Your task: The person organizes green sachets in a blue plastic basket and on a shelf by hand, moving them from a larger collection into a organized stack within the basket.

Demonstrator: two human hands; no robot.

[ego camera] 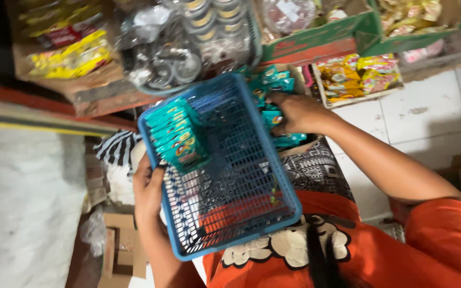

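Note:
My left hand [148, 188] grips the left rim of a blue plastic mesh basket [241, 234] held against my lap. A stack of teal sachets [180, 136] leans inside the basket at its far left corner. My right hand [297, 113] reaches past the basket's right rim into a cardboard box of the same teal sachets [273, 82], fingers closed on a few of them. The inside of that box is partly hidden by the basket.
Boxes of yellow packets [73, 56] and orange-yellow packets [358, 74] sit on the shelf beyond. Clear bags of round tins [188, 42] hang in the middle. Green cartons [326, 37] are at the upper right. Folded cardboard [121, 245] lies lower left; white tiled floor [433, 112] at the right.

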